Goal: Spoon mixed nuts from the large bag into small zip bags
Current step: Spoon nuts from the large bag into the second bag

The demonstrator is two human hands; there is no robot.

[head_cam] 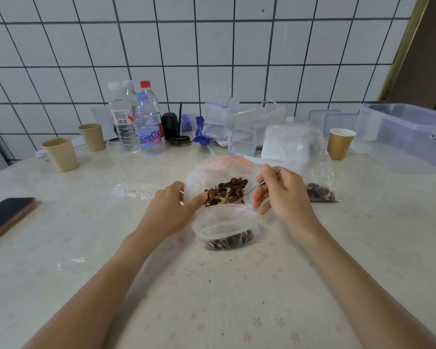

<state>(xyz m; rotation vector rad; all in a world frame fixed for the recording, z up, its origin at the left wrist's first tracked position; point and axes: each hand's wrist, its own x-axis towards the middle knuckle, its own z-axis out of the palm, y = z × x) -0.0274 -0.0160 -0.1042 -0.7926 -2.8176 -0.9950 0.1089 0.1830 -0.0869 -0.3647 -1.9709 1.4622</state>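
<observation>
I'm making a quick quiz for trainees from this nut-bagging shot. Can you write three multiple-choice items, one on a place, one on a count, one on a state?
1. Where does the phone lie?
A. at the table's left edge
B. beside the storage box
C. under the large bag

2. How many paper cups stand on the table?
A. one
B. three
C. five

3. What is the right hand doing?
A. resting flat and empty
B. gripping a bottle
C. holding a spoon dipped into the nuts

Key: 1 A, it lies far left, away from the bags. 2 B, two cups on the left, one on the right. 3 C, its metal handle runs from the fingers into the large bag.
</observation>
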